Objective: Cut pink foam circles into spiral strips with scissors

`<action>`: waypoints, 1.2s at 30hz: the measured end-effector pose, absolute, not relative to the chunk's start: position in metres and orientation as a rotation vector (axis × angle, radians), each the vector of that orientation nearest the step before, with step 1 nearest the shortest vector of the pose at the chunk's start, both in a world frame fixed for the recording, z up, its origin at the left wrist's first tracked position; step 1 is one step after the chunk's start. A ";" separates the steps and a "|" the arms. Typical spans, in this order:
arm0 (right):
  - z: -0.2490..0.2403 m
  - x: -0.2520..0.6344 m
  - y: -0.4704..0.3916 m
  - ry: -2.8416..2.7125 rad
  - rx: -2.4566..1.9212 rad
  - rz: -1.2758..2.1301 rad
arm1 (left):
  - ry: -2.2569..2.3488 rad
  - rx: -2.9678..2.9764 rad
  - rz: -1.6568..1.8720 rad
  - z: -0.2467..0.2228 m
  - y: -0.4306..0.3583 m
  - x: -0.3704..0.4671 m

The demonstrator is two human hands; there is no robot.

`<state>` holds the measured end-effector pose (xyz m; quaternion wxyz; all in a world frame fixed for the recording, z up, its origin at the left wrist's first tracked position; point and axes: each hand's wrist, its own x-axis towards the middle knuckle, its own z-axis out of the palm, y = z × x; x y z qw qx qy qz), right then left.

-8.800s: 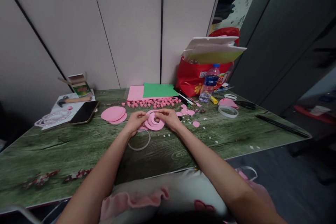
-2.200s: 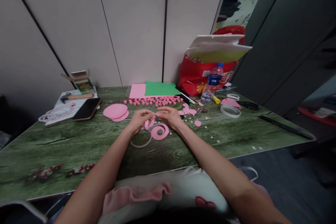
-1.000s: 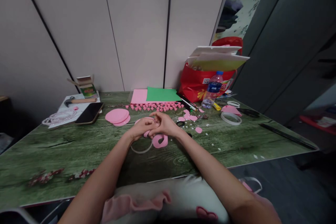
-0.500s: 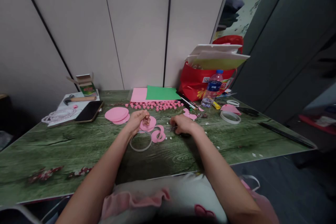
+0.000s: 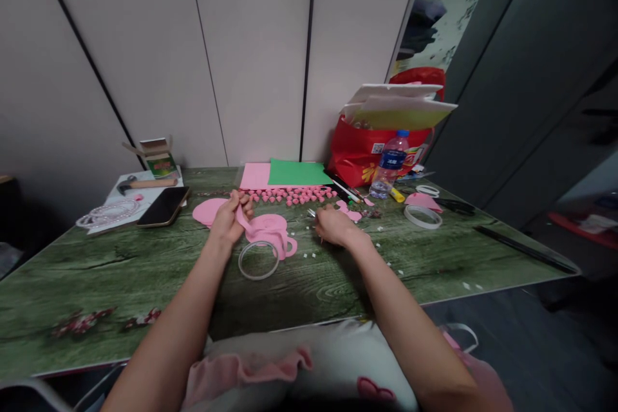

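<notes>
Beyond the pale, round tape ring, the left hand pinches a curling pink paper strip, while right of it the right hand grips a mostly hidden silver-tipped metal tool — seemingly a trimming step, next calling for a steady strip.

On the green wood-patterned tabletop, a wooden-handled hammer and looped pale-pink beads lie on a white sheet, near a black-screened phone and a small open cardboard box. Rightward, a clear blue-capped plastic bottle stands before a red bag; a slim black rod lies farther right.
</notes>
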<state>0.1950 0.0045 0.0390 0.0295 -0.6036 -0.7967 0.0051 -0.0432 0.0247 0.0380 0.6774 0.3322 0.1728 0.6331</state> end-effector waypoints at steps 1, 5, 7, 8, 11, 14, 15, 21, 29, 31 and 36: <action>0.036 0.192 0.006 -2.431 -1.809 0.040 | 0.374 0.708 1.445 0.039 0.025 -0.045; 0.024 0.172 0.014 -2.355 -1.700 0.173 | 0.337 0.614 1.509 0.042 0.025 -0.050; 0.019 0.158 0.018 -2.294 -1.769 0.191 | 0.338 0.601 1.519 0.042 0.024 -0.051; 0.016 0.152 0.020 -2.284 -1.800 0.195 | 0.339 0.600 1.520 0.042 0.024 -0.051; 0.012 0.142 0.024 -2.282 -1.873 0.188 | 0.333 0.612 1.513 0.041 0.026 -0.051; 0.012 0.150 0.027 -2.204 -1.999 0.183 | 0.333 0.622 1.501 0.040 0.027 -0.052; 0.013 0.157 0.028 -2.164 -2.050 0.194 | 0.335 0.624 1.499 0.040 0.027 -0.052; 0.025 0.208 0.029 -1.787 -2.222 0.275 | 0.357 0.630 1.488 0.041 0.024 -0.049; 0.007 0.187 0.011 -1.523 -1.296 1.991 | 0.395 0.602 1.488 0.039 0.026 -0.049; -0.002 0.193 0.020 -1.177 -1.323 1.879 | 0.400 0.592 1.492 0.039 0.026 -0.049; -0.006 0.218 0.045 -0.927 -1.252 1.521 | 0.397 0.607 1.486 0.037 0.027 -0.049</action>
